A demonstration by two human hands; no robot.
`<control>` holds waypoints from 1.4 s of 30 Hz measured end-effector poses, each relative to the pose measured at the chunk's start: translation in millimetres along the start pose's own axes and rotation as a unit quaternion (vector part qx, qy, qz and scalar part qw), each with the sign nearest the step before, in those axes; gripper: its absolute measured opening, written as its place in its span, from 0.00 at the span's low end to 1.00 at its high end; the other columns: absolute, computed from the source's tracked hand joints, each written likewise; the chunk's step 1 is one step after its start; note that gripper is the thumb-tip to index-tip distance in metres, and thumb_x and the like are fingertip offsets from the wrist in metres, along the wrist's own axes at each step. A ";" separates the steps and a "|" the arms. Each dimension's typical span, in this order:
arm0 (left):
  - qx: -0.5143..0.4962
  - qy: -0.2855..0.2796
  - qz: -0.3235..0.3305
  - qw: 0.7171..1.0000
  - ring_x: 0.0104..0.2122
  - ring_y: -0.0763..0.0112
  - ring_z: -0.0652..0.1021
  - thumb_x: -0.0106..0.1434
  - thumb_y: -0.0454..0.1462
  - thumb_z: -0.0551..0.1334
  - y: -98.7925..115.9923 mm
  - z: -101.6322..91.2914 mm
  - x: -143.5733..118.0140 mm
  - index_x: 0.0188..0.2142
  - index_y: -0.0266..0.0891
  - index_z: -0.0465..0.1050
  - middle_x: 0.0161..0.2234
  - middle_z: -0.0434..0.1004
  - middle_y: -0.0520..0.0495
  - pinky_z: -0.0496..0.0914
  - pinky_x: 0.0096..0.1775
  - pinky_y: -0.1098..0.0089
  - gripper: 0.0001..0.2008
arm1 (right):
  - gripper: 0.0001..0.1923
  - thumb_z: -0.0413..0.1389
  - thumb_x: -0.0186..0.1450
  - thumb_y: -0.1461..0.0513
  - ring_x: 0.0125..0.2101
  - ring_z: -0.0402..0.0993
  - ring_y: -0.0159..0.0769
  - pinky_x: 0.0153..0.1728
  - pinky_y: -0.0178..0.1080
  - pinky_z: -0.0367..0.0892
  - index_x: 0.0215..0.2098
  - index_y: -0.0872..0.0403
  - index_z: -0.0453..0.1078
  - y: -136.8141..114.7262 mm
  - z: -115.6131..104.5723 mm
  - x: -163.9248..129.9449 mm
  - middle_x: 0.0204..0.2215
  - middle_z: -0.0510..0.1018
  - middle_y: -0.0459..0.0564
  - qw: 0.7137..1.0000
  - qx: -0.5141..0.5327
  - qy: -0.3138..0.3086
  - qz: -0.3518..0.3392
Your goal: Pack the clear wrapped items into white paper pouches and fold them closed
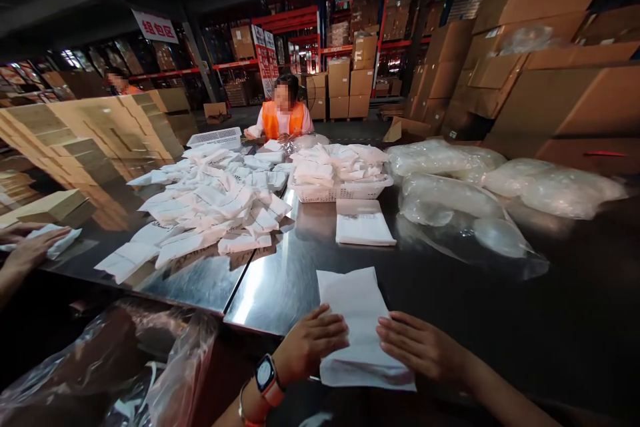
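Observation:
A white paper-like bag (357,330) lies at the front edge of the metal table, its near end slightly gaping. My left hand (313,340), with a watch (265,373) on the wrist, rests with outstretched fingers on the bag's left side. Across from it, my right hand (423,343) lies with straight fingers over the right side. Whatever the bag contains is hidden. Just beyond is a flat stack of white bags (364,223) with dark print. Behind that stands a white plastic basket (340,192) heaped with filled white packets (345,159).
A large pile of white packets (215,203) covers the left table. Clear plastic bags of translucent items (445,197) lie right. Another person's hands (35,247) hold a packet at far left. A person in an orange vest (285,119) sits opposite. Cartons (550,0) rise behind.

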State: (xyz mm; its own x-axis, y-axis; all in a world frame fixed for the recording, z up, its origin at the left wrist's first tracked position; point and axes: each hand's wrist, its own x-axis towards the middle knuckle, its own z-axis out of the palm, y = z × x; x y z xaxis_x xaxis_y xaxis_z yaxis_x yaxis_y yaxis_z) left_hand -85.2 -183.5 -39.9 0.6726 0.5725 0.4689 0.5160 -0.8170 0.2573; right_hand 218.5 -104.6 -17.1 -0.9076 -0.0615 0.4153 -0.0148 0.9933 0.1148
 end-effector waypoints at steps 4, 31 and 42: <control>0.068 0.031 0.022 0.997 0.59 0.68 0.68 0.70 0.35 0.54 2.6 1.1 -6.6 0.48 0.40 0.72 0.52 0.76 0.45 0.56 0.63 0.61 0.11 | 0.19 0.54 0.67 0.67 0.59 0.62 0.39 0.59 0.46 0.61 0.56 0.51 0.68 -1.7 1.1 -5.3 0.55 0.71 0.52 1.000 -0.022 0.002 0.020; -0.174 0.250 -0.473 0.827 0.22 0.65 0.71 0.66 0.59 0.44 34.4 33.9 10.2 0.24 0.43 0.72 0.21 0.72 0.44 0.64 0.27 0.67 0.31 | 0.27 0.46 0.66 0.43 0.22 0.74 0.38 0.22 0.35 0.69 0.25 0.52 0.74 -30.8 32.2 42.9 0.21 0.78 0.49 0.768 0.225 0.258 0.541; 0.053 0.267 -0.346 0.898 0.28 0.67 0.79 0.73 0.43 0.43 36.0 33.4 12.7 0.36 0.39 0.75 0.28 0.80 0.46 0.70 0.31 0.69 0.24 | 0.24 0.54 0.59 0.42 0.31 0.79 0.42 0.31 0.36 0.75 0.36 0.50 0.79 -27.6 35.8 33.8 0.33 0.82 0.53 0.685 0.258 0.317 0.604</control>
State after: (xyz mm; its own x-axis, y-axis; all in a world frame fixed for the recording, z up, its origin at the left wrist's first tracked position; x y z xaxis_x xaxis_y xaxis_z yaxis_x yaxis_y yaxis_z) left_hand -40.3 -203.3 -52.9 -0.1652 0.8026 0.5732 0.7787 -0.2505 0.5752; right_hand 173.2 -130.6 -38.5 -0.0274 0.9670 0.2534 0.2919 0.2502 -0.9231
